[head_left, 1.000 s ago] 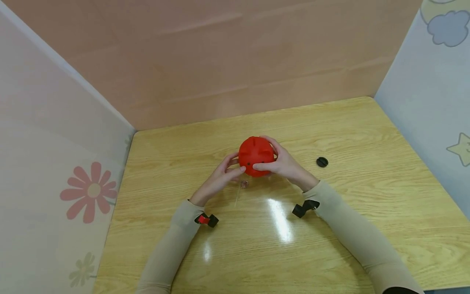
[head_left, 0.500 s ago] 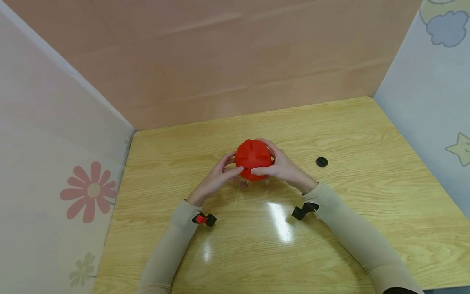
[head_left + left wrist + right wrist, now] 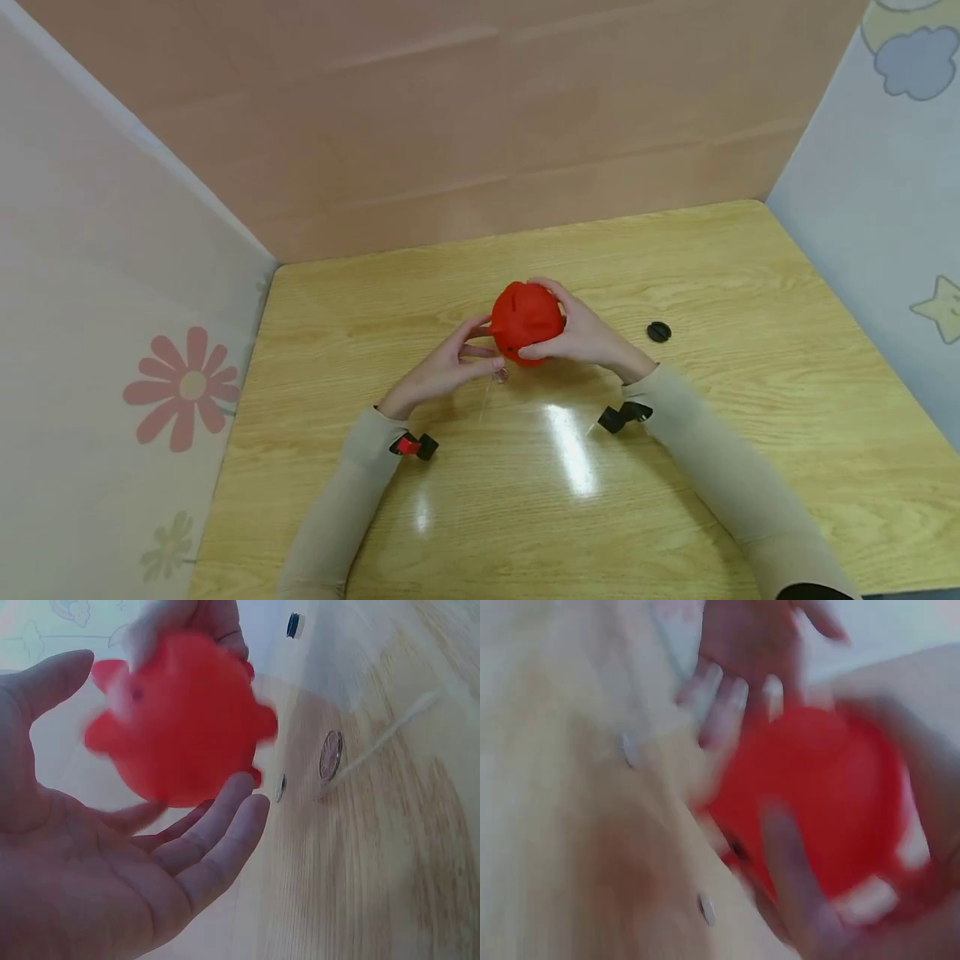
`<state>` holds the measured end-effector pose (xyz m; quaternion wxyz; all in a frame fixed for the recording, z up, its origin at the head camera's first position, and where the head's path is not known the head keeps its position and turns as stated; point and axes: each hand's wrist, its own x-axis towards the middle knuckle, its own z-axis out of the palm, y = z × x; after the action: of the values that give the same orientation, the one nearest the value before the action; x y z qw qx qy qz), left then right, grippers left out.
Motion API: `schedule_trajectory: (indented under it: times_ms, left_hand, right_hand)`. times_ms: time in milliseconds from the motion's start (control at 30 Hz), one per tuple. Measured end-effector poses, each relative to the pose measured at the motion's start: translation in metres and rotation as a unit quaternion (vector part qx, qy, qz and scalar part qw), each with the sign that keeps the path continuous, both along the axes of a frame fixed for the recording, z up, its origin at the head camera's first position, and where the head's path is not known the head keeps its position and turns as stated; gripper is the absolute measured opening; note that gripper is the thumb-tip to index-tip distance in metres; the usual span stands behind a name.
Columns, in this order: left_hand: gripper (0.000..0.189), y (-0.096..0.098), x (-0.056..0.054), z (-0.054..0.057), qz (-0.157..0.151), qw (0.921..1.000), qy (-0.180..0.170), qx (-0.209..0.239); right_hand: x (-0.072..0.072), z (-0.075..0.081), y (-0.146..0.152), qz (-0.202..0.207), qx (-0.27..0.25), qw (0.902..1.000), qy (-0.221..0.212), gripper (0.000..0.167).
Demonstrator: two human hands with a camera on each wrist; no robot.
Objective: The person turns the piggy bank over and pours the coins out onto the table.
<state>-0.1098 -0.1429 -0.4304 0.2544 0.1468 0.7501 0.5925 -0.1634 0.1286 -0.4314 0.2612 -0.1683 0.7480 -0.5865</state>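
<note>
The red, rounded, plastic-looking piggy bank (image 3: pixel 521 321) sits in the grip of the right hand (image 3: pixel 583 335), the nearer one, and shows no clear long axis. It lies just right of the left hand (image 3: pixel 441 367), whose fingers spread loosely, though blur hides whether they touch.

A wood-grained table (image 3: pixel 570 542) with small round pieces
One coin (image 3: pixel 500 376) lies just beside the left hand (image 3: pixel 441 369), near its thumb tip, a second coin (image 3: pixel 280 787) near the first; a black cap (image 3: pixel 658 332) sits right of the right hand (image 3: pixel 585 335).
</note>
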Motion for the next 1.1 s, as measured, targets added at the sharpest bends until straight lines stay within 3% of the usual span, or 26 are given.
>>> schedule_trajectory:
  times_ms: [67,333,633,900,1100]
  left_hand:
    - [0.083,0.002,0.0,0.0,0.005,1.0,-0.001,-0.003]
    - [0.09,0.007,-0.001,-0.002,0.017,0.9996,-0.02,-0.006]
    - [0.083,0.011,-0.003,-0.004,0.034,0.999,-0.028,-0.01]
    - [0.082,0.013,-0.004,-0.003,0.048,0.9985,-0.027,0.002]
    - [0.078,0.014,-0.003,-0.001,0.042,0.9984,-0.036,0.013]
  right_hand:
    - [0.002,0.001,-0.003,-0.019,0.004,0.9996,0.02,0.1]
    - [0.005,0.0,-0.008,-0.048,-0.025,0.9984,0.014,0.094]
    - [0.007,0.0,-0.011,-0.047,-0.036,0.9982,-0.009,0.094]
    - [0.008,-0.001,-0.012,-0.066,-0.047,0.9967,0.003,0.096]
    - [0.011,0.002,-0.011,-0.073,-0.052,0.9959,0.005,0.096]
